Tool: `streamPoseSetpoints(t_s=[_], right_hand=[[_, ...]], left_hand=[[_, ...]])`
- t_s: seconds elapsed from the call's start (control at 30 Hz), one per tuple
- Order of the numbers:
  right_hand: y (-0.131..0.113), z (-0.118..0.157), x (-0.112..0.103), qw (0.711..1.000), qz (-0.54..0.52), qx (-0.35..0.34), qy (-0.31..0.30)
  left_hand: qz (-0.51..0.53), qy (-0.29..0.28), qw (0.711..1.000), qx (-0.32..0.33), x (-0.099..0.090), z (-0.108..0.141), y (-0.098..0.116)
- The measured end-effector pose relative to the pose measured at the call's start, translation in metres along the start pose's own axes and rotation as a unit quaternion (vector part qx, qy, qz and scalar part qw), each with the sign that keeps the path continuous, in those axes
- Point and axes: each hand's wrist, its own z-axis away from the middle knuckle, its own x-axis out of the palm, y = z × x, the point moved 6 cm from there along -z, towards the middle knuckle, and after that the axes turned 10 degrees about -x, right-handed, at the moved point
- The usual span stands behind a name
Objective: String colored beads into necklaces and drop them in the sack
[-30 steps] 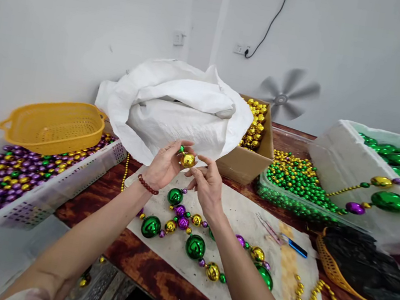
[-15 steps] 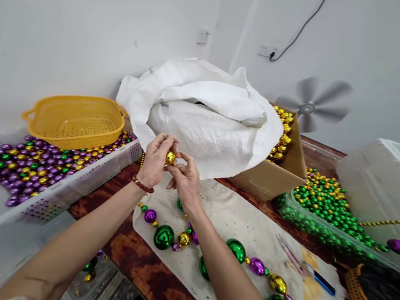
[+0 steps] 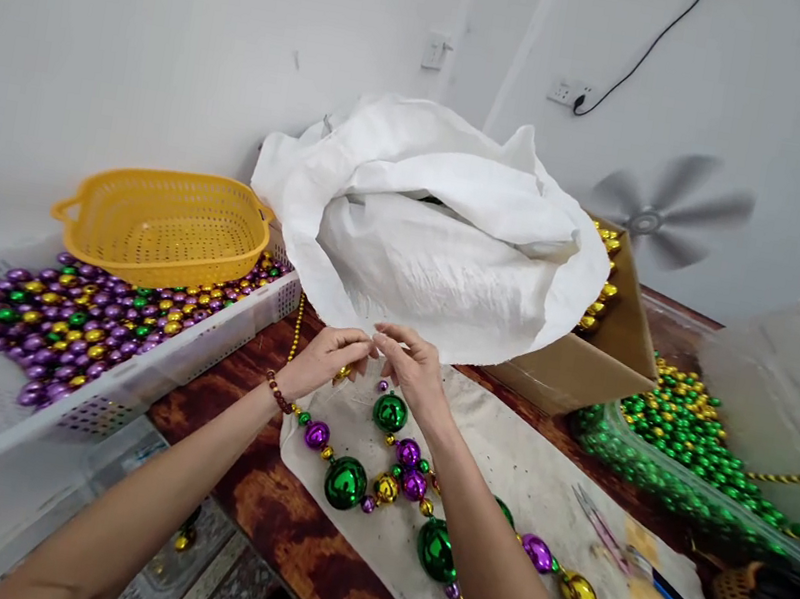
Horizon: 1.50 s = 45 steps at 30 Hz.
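Beaded garland (image 3: 414, 485) winds over the cloth (image 3: 501, 427); I judge it light, slick and bendable along its length. Right hand (image 3: 417, 371) pinches narrowly, on what I can't tell; left hand (image 3: 324, 361) holds a half-hidden gold bead (image 3: 343, 373), whose likely hard shell I'd grip at its ends.

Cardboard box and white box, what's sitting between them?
In the head view, a clear tub of green and gold beads lies between them.
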Motion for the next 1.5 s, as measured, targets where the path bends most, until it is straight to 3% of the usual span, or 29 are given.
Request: streamPoseSetpoints(t_s=[0.07,0.13,0.23,0.37,0.43,0.53,0.63,0.77,0.83,0.9,0.97,1.03,1.1,1.13,1.17,1.23,1.3,1.37,1.5], right_hand=[[-0.003,-0.001,-0.001,1.0,-0.02,0.004,0.011],[-0.004,0.001,-0.01,0.997,-0.037,0.009,0.072],[-0.005,0.012,-0.036,0.981,-0.052,-0.003,0.186],[-0.016,0.029,-0.078,0.964,-0.042,-0.045,0.257],[-0.024,0.039,-0.095,0.964,-0.012,-0.067,0.258],[-0.03,0.05,-0.101,0.978,0.051,-0.073,0.186],[-0.026,0.055,-0.082,0.992,0.064,-0.052,0.098],[-0.018,0.051,-0.04,0.998,0.04,-0.038,0.01],[-0.012,0.046,-0.022,0.997,0.056,-0.035,-0.026],[-0.003,0.043,-0.009,0.995,0.079,-0.027,-0.053],[0.007,0.042,0.0,0.993,0.093,-0.016,-0.072],[0.015,0.042,0.007,0.992,0.1,-0.005,-0.083],[0.02,0.041,0.013,0.991,0.102,-0.002,-0.082],[0.021,0.04,0.016,0.992,0.101,-0.001,-0.08],[0.021,0.038,0.019,0.992,0.095,0.0,-0.079],[0.021,0.033,0.025,0.994,0.072,0.01,-0.078],[0.022,0.026,0.032,0.996,0.028,0.032,-0.074],[0.023,0.021,0.04,0.996,-0.03,0.059,-0.067],[0.03,0.018,0.066,0.98,-0.139,0.131,-0.056]], left_hand=[[-0.013,-0.027,1.0,-0.005,0.006,0.0,-0.002],[-0.014,-0.049,0.999,-0.018,0.012,0.0,-0.006],[-0.021,-0.088,0.995,-0.042,0.016,-0.001,-0.016],[-0.039,-0.107,0.992,-0.059,0.011,-0.003,-0.029],[-0.03,-0.086,0.993,-0.07,0.004,-0.004,-0.035],[0.028,-0.005,0.996,-0.087,-0.014,-0.004,-0.041],[0.104,0.074,0.985,-0.117,-0.031,0.002,-0.048],[0.121,0.123,0.974,-0.149,-0.044,0.011,-0.058],[0.044,0.145,0.977,-0.148,-0.048,0.014,-0.064],[-0.121,0.159,0.973,-0.112,-0.047,0.014,-0.066],[-0.325,0.162,0.93,-0.053,-0.039,0.011,-0.065],[-0.494,0.147,0.857,-0.009,-0.027,0.008,-0.068],[-0.595,0.122,0.795,0.01,-0.019,0.005,-0.072],[-0.62,0.11,0.777,0.017,-0.016,0.005,-0.073],[-0.628,0.105,0.771,0.028,-0.016,0.006,-0.072],[-0.599,0.124,0.789,0.067,-0.019,0.012,-0.064],[-0.526,0.173,0.822,0.132,-0.027,0.027,-0.05],[-0.463,0.222,0.832,0.21,-0.033,0.048,-0.038],[-0.471,0.237,0.783,0.33,-0.029,0.092,-0.031]])
